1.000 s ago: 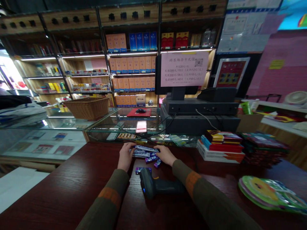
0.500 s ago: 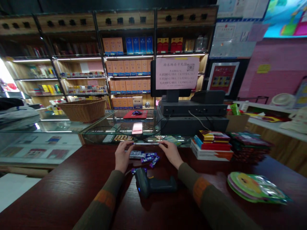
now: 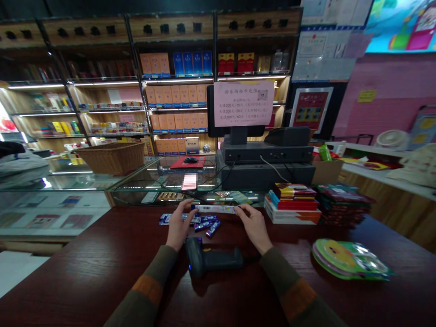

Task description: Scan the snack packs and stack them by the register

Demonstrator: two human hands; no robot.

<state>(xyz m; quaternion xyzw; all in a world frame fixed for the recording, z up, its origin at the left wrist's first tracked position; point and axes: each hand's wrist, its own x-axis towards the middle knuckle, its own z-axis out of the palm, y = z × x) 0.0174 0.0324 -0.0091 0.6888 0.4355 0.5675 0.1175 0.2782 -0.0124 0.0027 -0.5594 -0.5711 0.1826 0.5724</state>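
A long, thin white candy packet with purple ends (image 3: 215,209) is stretched level between my two hands, above the dark wooden counter (image 3: 85,268). My left hand (image 3: 179,225) pinches its left end, and my right hand (image 3: 255,223) pinches the right end. Just below it lie several small purple-wrapped candies (image 3: 207,224), partly behind my left hand, with a flat blue-and-white packet (image 3: 165,219) beside them. Closer to me a black barcode scanner (image 3: 213,261) rests on its side, a blue light at its head, partly covering another purple wrapper.
Right of my right hand are stacked boxes (image 3: 294,204) and a pile of dark packets (image 3: 342,204). Green packaged goods (image 3: 350,259) lie at the right. Behind stand a glass case (image 3: 136,197), a till with a monitor (image 3: 238,109) and a wicker basket (image 3: 112,156).
The packet has turned so its printed broad side shows, where it looked thin before. My right hand has shifted slightly right. The whole view has swung a little to the right.
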